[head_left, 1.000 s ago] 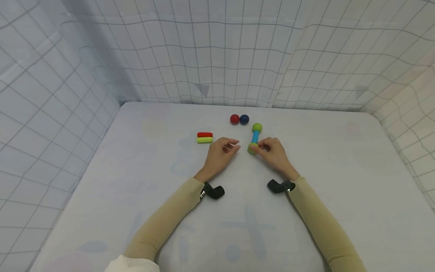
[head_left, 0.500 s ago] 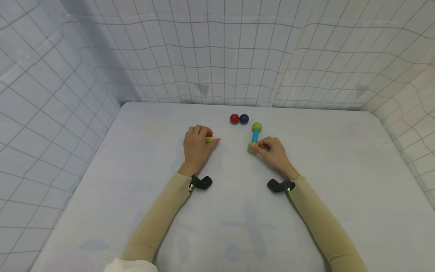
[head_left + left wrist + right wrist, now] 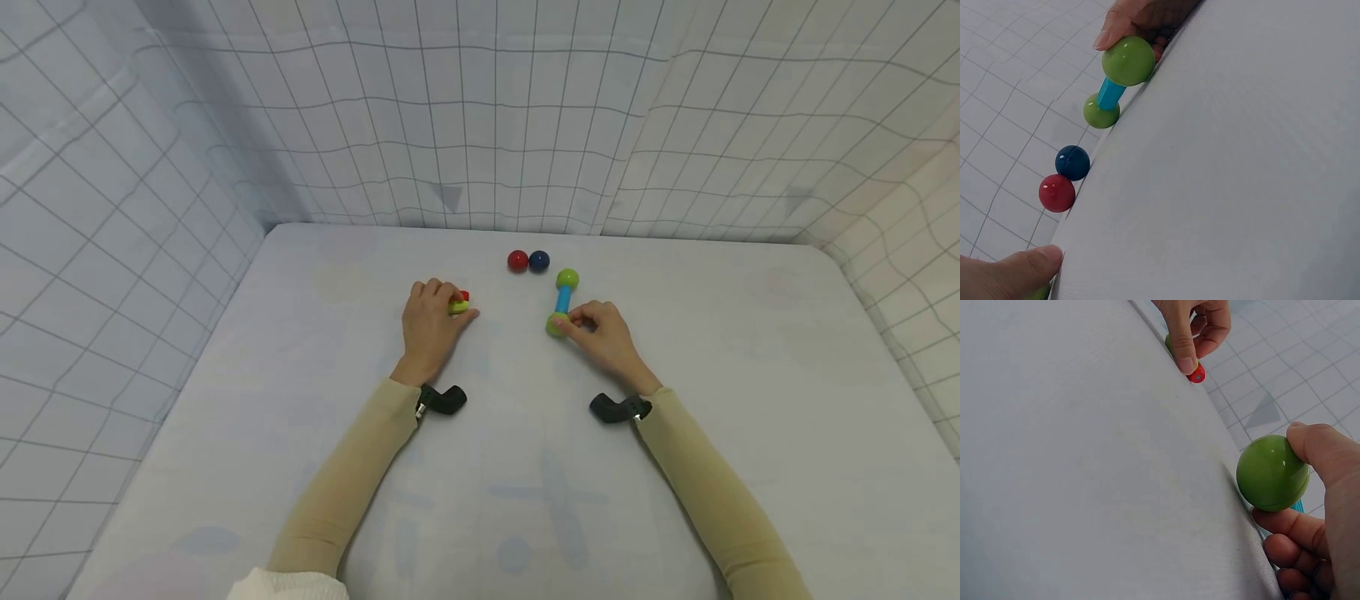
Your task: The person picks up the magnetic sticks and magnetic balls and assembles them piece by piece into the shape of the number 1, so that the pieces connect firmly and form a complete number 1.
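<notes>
the person's left hand (image 3: 429,329) grips the yellow-green stick (image 3: 458,307), with the red stick (image 3: 465,296) just beside it, toward the far edge of the counter (image 3: 750,350). the right hand (image 3: 606,337) pinches the near green ball (image 3: 557,324), joined by a blue rod (image 3: 564,300) to a second green ball (image 3: 567,279) nearer that edge. closest to it, a red ball (image 3: 517,262) and navy ball (image 3: 539,262) sit side by side.

Your head view: high, facing forward-down over tabletop (image 3: 750,358). Your wrist views: low, close, facing across it; both catch green ball (image 3: 1272,473) in right hand (image 3: 609,343).
</notes>
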Available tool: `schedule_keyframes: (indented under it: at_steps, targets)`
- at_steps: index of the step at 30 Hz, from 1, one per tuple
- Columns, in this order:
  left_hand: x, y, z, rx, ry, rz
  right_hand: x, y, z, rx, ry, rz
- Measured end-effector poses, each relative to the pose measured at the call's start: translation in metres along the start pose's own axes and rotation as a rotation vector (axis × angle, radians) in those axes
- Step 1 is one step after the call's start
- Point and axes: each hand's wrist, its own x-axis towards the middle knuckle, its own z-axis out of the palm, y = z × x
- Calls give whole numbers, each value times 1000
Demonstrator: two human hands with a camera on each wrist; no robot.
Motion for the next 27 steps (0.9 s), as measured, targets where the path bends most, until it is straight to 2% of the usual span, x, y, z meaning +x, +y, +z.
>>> schedule_keyframes:
  at_steps: [6, 14, 22, 27]
  targets:
    - [0, 1, 0, -40, -17, -31, 0, 1, 0, -3, 0, 2]
    - [-1, 2, -2, -126, -44, -38, 0, -1, 0, 9, 7, -6]
    - [0, 0, 1, -199, -60, 60, 0, -3, -1, 2, -2, -1]
    - [0, 1, 1, -218, -83, 84, 0, -4, -1, 1, -4, 13]
